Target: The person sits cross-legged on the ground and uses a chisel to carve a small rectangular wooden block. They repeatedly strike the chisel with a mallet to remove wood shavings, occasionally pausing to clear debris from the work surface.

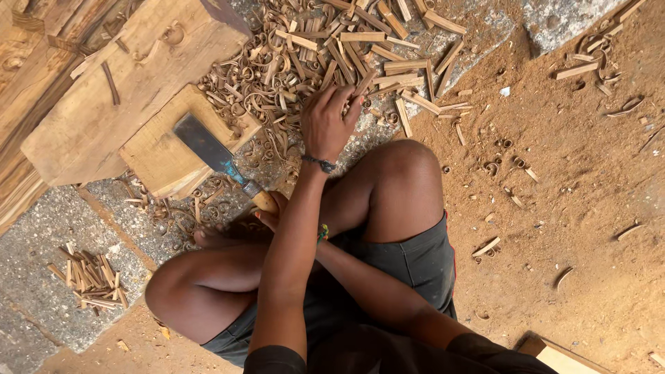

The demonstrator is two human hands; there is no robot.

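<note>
My left hand [331,121] reaches forward into a heap of short wooden sticks [374,48] and curled shavings, its fingers closed around the end of one stick [363,83]. A dark band circles its wrist. My right hand [269,211] lies mostly hidden under my left forearm and grips the wooden handle of a broad flat chisel [208,147]. The chisel's dark blade rests on a pale wooden block [161,156]. I sit cross-legged on the ground with my knees bare.
A large timber beam [104,83] lies at the upper left behind the block. A small bundle of sticks [90,277] sits on the grey slab at the left. Sawdust-covered ground with scattered chips [575,180] spreads to the right.
</note>
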